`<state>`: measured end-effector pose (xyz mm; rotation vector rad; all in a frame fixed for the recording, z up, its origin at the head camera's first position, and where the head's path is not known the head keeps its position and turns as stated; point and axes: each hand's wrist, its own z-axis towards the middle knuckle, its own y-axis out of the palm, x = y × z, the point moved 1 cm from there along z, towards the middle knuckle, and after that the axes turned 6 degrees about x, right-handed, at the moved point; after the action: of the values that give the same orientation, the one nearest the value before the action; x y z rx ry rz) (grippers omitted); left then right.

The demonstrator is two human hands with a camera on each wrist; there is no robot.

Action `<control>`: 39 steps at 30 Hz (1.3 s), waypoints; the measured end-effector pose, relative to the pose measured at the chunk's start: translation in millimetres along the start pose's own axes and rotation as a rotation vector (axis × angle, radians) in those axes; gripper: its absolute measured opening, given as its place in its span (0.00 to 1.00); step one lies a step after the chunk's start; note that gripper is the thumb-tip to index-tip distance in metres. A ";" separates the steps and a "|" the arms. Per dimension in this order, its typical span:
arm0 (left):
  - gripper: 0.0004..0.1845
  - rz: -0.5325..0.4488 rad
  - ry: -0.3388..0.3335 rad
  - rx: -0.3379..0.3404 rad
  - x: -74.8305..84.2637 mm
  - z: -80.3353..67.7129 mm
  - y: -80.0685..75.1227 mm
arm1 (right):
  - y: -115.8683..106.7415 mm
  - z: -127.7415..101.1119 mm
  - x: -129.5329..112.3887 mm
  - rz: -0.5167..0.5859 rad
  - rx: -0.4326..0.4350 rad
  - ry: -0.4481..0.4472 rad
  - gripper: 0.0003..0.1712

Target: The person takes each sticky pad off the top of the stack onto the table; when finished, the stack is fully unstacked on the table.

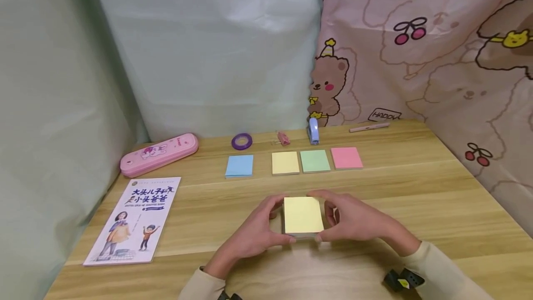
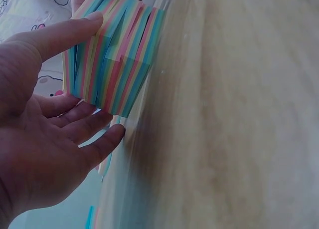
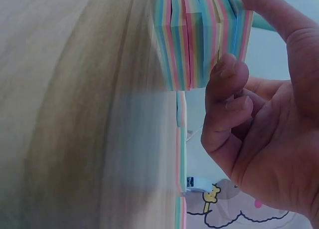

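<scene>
A thick stack of sticky notes (image 1: 303, 215), yellow on top, is at the near middle of the table between both hands. Its sides show layered pink, yellow, green and blue bands in the left wrist view, the stack (image 2: 117, 54) being made of several slightly uneven pads. My left hand (image 1: 259, 228) grips its left side, thumb at the near corner and fingers toward the far side. On the right, my right hand (image 1: 360, 216) holds the opposite corners between thumb and index finger, its other fingers curled. Whether the stack's underside touches the table is unclear.
Behind the hands lie single blue (image 1: 239, 165), yellow (image 1: 285, 163), green (image 1: 315, 160) and pink (image 1: 347, 158) sticky-note pads. Farther back are purple tape (image 1: 242, 141), a pink binder clip (image 1: 283, 138), a stapler (image 1: 313, 131) and a pen (image 1: 369, 127). A pencil case (image 1: 159, 154) and book (image 1: 133, 221) lie left.
</scene>
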<state>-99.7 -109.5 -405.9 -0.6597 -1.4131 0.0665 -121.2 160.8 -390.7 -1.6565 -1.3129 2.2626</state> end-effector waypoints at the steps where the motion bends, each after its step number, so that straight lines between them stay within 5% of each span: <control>1: 0.48 0.000 -0.001 0.000 -0.2 0.1 0.0 | 0.1 -0.2 -0.6 -0.006 0.002 0.002 0.52; 39: 0.47 -0.009 0.008 -0.001 -3.1 1.2 0.8 | 0.3 2.0 4.0 0.011 -0.001 0.020 0.51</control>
<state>-101.0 -109.6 -409.0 -0.6533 -1.4080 0.0555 -124.4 161.4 -393.8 -1.6858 -1.3047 2.2458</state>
